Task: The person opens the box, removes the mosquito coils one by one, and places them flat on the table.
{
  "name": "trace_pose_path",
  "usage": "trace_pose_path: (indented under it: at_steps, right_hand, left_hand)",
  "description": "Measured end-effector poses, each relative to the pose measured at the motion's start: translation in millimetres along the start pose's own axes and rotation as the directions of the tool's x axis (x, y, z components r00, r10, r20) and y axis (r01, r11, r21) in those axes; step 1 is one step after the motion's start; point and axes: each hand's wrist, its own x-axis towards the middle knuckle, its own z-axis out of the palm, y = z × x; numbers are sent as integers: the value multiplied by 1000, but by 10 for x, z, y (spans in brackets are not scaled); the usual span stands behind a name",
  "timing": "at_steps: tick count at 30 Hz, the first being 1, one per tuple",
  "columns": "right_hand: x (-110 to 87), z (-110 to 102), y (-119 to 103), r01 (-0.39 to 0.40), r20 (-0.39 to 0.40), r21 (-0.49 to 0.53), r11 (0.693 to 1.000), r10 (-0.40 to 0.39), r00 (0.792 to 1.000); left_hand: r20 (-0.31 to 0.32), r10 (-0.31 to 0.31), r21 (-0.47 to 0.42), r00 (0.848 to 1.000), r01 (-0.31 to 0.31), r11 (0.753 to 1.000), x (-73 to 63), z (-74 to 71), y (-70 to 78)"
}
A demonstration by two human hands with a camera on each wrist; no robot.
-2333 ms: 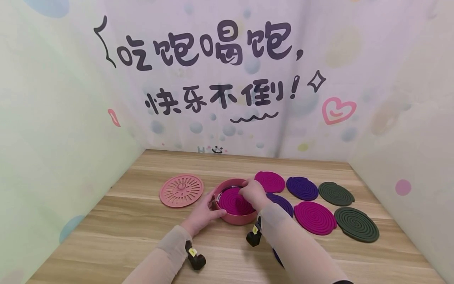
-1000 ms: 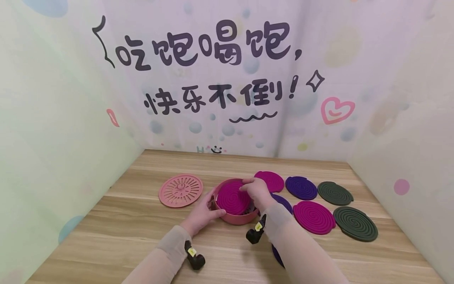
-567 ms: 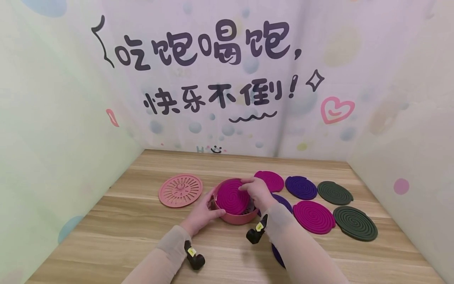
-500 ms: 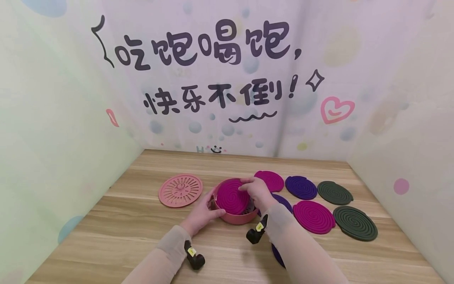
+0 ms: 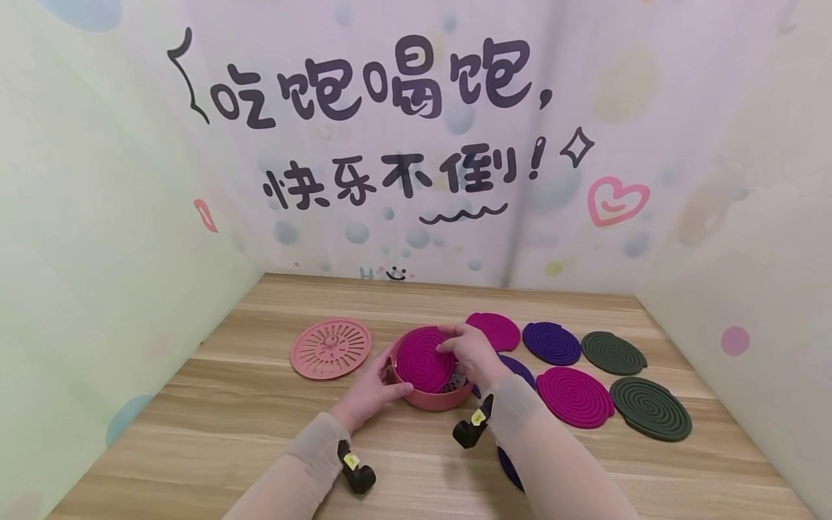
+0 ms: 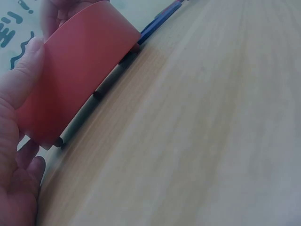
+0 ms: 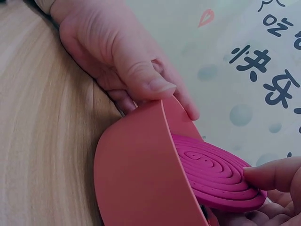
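Observation:
A round pink mosquito coil holder (image 5: 432,401) stands on the table, with small feet under its base. My left hand (image 5: 370,391) grips its left side; in the right wrist view that thumb lies at the rim of the holder (image 7: 136,165). A magenta mosquito coil (image 5: 424,361) sits tilted in the opening, its right edge raised. My right hand (image 5: 474,355) pinches that edge, the thumb on the face of the coil (image 7: 211,172) in the right wrist view. A dark slotted part shows inside the holder below it.
The pink slotted lid (image 5: 331,349) lies left of the holder. To the right lie more flat coils: magenta (image 5: 575,397), [purple] coil (image 5: 552,344) and dark green coils (image 5: 652,409). Another purple coil (image 5: 510,469) is partly under my right forearm. Walls enclose the table's back and sides.
The magenta coil lay flatter inside the holder; my right hand has raised its right edge, so it now tilts up. My left hand and the holder have stayed in place.

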Motion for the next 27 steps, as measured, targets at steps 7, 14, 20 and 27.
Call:
trace_pose_path:
  at_steps: [7,14,20,27]
  right_hand:
    - [11,-19,6,-2,28,7,1000,2,1000]
    - [14,-25,23,4,40,9,1000,-5,999]
    - [39,-36,49,12,22,56,998,-14,1000]
    - [51,-87,52,-18,19,121,992,15,1000]
  left_hand:
    - [-1,-1,11,1000,1,1000,5,-8,-30]
    - [-13,-8,18,1000,9,1000,-23,11,18]
    - [-3,-15,26,1000,15,1000,-130,15,235]
    - [-6,-15,28,1000,16,999,-90,11,154]
